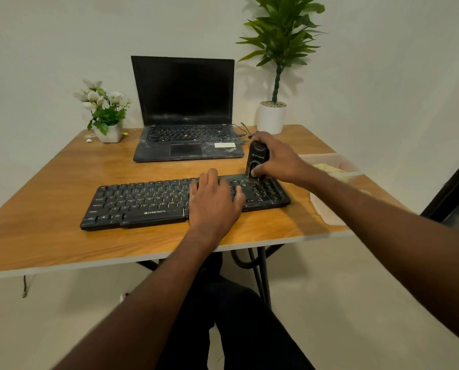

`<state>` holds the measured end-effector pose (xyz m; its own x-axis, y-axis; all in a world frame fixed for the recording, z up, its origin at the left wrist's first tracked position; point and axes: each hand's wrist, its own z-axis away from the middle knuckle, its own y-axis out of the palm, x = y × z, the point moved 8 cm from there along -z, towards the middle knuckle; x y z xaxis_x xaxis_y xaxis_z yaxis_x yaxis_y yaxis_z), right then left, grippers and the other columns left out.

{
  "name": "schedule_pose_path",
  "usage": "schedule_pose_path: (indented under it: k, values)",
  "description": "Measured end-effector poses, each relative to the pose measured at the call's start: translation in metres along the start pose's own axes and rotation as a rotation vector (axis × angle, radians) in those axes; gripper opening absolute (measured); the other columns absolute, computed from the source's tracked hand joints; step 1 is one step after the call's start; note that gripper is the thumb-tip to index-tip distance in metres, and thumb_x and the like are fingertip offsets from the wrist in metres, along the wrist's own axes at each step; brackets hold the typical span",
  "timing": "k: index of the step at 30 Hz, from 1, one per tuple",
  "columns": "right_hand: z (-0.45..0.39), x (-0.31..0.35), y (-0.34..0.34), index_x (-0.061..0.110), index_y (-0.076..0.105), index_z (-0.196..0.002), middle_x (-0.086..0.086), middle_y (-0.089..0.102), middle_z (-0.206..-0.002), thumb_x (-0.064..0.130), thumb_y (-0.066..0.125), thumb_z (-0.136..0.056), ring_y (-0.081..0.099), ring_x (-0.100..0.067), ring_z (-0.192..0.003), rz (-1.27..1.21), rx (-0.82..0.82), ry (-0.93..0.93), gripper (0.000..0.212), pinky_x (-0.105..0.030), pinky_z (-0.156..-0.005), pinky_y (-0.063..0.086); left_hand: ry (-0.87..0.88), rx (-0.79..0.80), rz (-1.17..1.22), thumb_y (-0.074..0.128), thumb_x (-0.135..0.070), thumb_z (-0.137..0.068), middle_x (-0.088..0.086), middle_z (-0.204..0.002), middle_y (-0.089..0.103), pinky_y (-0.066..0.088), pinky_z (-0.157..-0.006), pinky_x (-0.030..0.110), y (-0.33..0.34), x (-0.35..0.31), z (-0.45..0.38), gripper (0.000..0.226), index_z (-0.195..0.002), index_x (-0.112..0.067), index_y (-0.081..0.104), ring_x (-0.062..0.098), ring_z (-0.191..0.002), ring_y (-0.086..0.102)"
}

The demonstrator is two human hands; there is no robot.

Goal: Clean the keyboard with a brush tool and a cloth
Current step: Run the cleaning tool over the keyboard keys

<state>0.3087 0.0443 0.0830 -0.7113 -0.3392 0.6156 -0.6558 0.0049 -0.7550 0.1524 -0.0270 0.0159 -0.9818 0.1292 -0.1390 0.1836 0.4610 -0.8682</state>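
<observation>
A black keyboard (142, 202) lies across the wooden table (49, 209), its keys dusty. My left hand (215, 201) rests flat on the keyboard's middle-right keys, fingers straight. My right hand (275, 158) grips a black brush tool (257, 156) held upright, its lower end touching the keys at the keyboard's far right corner. A pale cloth (327, 209) lies on the table right of the keyboard, partly hidden by my right forearm.
A dusty open laptop (185, 145) stands behind the keyboard. A small flower pot (108, 129) is at the back left, a tall plant in a white pot (271, 116) at the back right. A clear plastic container (335, 166) sits at the right edge.
</observation>
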Motion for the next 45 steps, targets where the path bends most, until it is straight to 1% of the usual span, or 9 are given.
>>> schedule_pose_path:
  k: [5, 10, 17, 21, 24, 34, 38, 41, 45]
  values:
    - [0.002, 0.004, 0.0, 0.03, 0.041, -0.14, -0.006, 0.056, -0.117, 0.001, 0.081, -0.079, 0.065, -0.024, -0.099, 0.11, 0.446, 0.068, 0.078, -0.03, -0.063, 0.061, -0.018, -0.002, -0.008, 0.04, -0.052, -0.107, 0.009, -0.121, 0.054, 0.033, -0.113, 0.051, 0.001, 0.001, -0.001, 0.053, -0.112, -0.009, 0.071, 0.027, -0.116, 0.05]
    - [-0.005, 0.018, -0.001, 0.027, 0.046, -0.132, -0.002, 0.056, -0.123, 0.009, 0.084, -0.076, 0.061, -0.023, -0.109, 0.095, 0.099, -0.054, 0.07, -0.034, -0.076, 0.06, -0.014, -0.007, -0.005, 0.041, -0.051, -0.107, 0.01, -0.12, 0.054, 0.034, -0.111, 0.052, 0.001, 0.001, 0.0, 0.053, -0.111, -0.008, 0.071, 0.028, -0.115, 0.051]
    - [0.012, -0.007, -0.017, 0.027, 0.043, -0.139, -0.011, 0.063, -0.126, 0.016, 0.085, -0.077, 0.064, -0.028, -0.108, 0.286, -0.075, -0.069, 0.076, -0.043, -0.084, 0.06, 0.004, -0.006, 0.002, 0.04, -0.052, -0.107, 0.009, -0.122, 0.055, 0.035, -0.11, 0.05, 0.004, 0.0, 0.0, 0.054, -0.113, -0.008, 0.071, 0.027, -0.115, 0.051]
    - [0.023, -0.01, -0.011, 0.028, 0.044, -0.138, -0.009, 0.062, -0.128, 0.015, 0.086, -0.078, 0.065, -0.026, -0.109, 0.202, 0.029, -0.123, 0.075, -0.037, -0.08, 0.061, 0.009, -0.019, 0.02, 0.041, -0.049, -0.107, 0.008, -0.121, 0.055, 0.034, -0.111, 0.05, 0.003, 0.0, -0.001, 0.051, -0.113, -0.009, 0.071, 0.026, -0.114, 0.051]
    - [0.019, -0.015, -0.025, 0.025, 0.043, -0.14, -0.015, 0.065, -0.124, 0.011, 0.083, -0.079, 0.066, -0.031, -0.105, 0.408, -0.058, -0.094, 0.074, -0.036, -0.075, 0.054, 0.013, -0.014, 0.04, 0.044, -0.047, -0.105, 0.008, -0.121, 0.054, 0.034, -0.112, 0.051, 0.003, 0.001, -0.002, 0.047, -0.113, -0.009, 0.07, 0.026, -0.115, 0.051]
    - [0.021, -0.012, -0.02, 0.029, 0.045, -0.137, -0.009, 0.064, -0.124, 0.015, 0.085, -0.078, 0.067, -0.026, -0.105, 0.224, -0.107, -0.157, 0.072, -0.04, -0.08, 0.062, 0.007, -0.023, 0.05, 0.045, -0.045, -0.104, 0.006, -0.12, 0.054, 0.033, -0.112, 0.05, 0.004, 0.002, -0.002, 0.044, -0.111, -0.009, 0.07, 0.025, -0.115, 0.05]
    - [0.02, -0.003, -0.004, 0.031, 0.047, -0.136, -0.004, 0.06, -0.124, 0.011, 0.082, -0.08, 0.065, -0.02, -0.105, 0.216, 0.084, -0.223, 0.068, -0.036, -0.081, 0.061, 0.004, -0.022, 0.048, 0.044, -0.046, -0.104, 0.006, -0.121, 0.054, 0.033, -0.112, 0.049, 0.004, 0.002, -0.003, 0.045, -0.113, -0.01, 0.07, 0.024, -0.115, 0.05]
    - [0.016, -0.006, -0.014, 0.031, 0.047, -0.136, -0.007, 0.063, -0.124, 0.011, 0.084, -0.078, 0.066, -0.025, -0.106, 0.279, 0.058, -0.208, 0.072, -0.044, -0.084, 0.061, 0.002, -0.016, 0.045, 0.044, -0.046, -0.103, 0.006, -0.121, 0.054, 0.034, -0.111, 0.049, 0.003, 0.002, -0.002, 0.046, -0.113, -0.009, 0.07, 0.024, -0.115, 0.05]
    - [0.019, -0.006, -0.011, 0.034, 0.048, -0.13, -0.004, 0.06, -0.124, 0.009, 0.083, -0.078, 0.065, -0.02, -0.105, 0.205, 0.115, -0.21, 0.067, -0.035, -0.079, 0.062, 0.013, -0.024, 0.058, 0.045, -0.045, -0.104, 0.007, -0.121, 0.054, 0.034, -0.112, 0.05, 0.002, 0.002, -0.002, 0.044, -0.113, -0.009, 0.07, 0.025, -0.115, 0.05]
